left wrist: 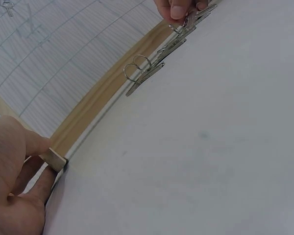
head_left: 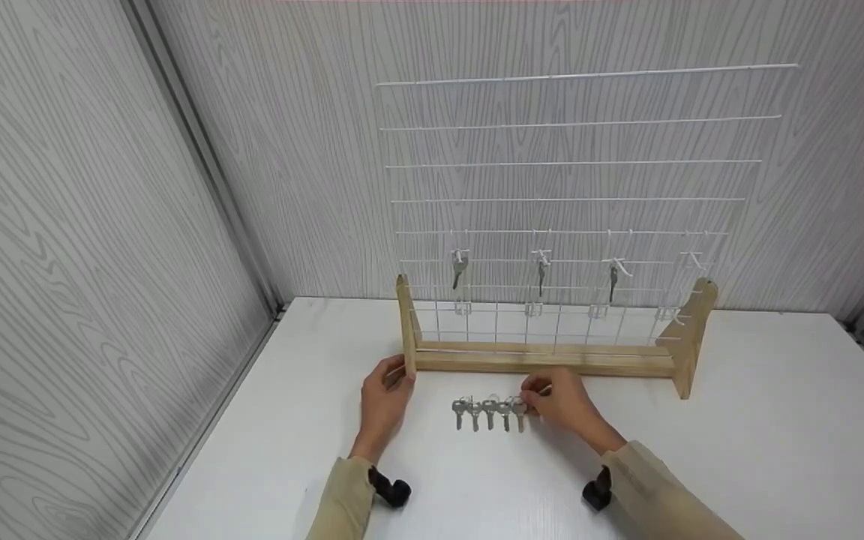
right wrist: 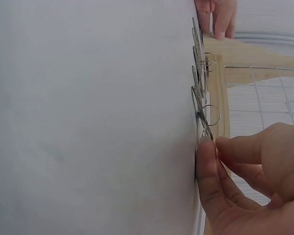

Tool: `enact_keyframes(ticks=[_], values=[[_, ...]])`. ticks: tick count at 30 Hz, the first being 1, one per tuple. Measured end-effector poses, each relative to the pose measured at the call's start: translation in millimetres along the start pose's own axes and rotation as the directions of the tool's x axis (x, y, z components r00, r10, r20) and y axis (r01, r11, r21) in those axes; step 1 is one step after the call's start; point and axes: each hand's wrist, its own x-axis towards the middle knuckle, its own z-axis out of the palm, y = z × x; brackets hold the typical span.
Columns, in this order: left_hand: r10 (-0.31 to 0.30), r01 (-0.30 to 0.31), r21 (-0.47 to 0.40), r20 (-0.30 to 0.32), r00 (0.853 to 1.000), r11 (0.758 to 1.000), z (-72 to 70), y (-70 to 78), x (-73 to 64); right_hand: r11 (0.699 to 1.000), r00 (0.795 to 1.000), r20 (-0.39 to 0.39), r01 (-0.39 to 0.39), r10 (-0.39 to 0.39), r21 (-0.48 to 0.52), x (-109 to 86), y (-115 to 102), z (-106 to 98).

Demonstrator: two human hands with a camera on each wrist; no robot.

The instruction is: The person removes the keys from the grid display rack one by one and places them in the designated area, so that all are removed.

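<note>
Several silver keys with small rings point(head_left: 490, 406) lie side by side in a row on the white table, in front of a wire grid rack on a wooden stand. My right hand point(head_left: 567, 401) pinches the key at the row's right end point(right wrist: 202, 117) between thumb and fingers, near its ring. At the stand's left end my left hand point(head_left: 385, 405) grips the foot of the wooden upright point(left wrist: 55, 159), thumb on one side and fingers on the other. Three keys hang from white hooks on the grid: a left key point(head_left: 460, 264), a middle key point(head_left: 541, 276) and a right key point(head_left: 613, 283).
The white wire grid point(head_left: 552, 199) rises behind both hands, with another hook point(head_left: 693, 261) at its right and a lower row of hooks beneath. A wooden crossbar point(head_left: 544, 363) joins the uprights. Wood-grain panels point(head_left: 312, 150) stand behind and left of the table point(head_left: 492, 487).
</note>
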Motion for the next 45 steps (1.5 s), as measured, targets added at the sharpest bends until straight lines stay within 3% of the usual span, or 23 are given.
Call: enact_keyframes(ticks=[4, 15, 23, 45], values=[[-0.002, 0.002, -0.001, 0.000, 1.000, 1.000, 0.6, 0.6, 0.2, 0.999, 0.999, 0.002, -0.036, 0.036, 0.035, -0.5, 0, -2], [-0.006, 0.006, -0.003, -0.002, 1.000, 1.000, -0.1, 0.5, -0.6, 1.000, 1.000, 0.007, 0.022, -0.022, 0.015, -2.8, -1, -12], [-0.009, 0.009, 0.007, -0.003, 1.000, 1.000, -0.2, -0.3, -0.3, 0.996, 0.997, -0.004, 0.072, -0.071, 0.047, -13.4, -16, -37], [-0.018, 0.018, 0.008, 0.000, 1.000, 1.000, -0.2, 0.4, 0.8, 0.987, 0.981, -0.113, 0.155, -0.158, -0.031, -33.5, -46, -93]])
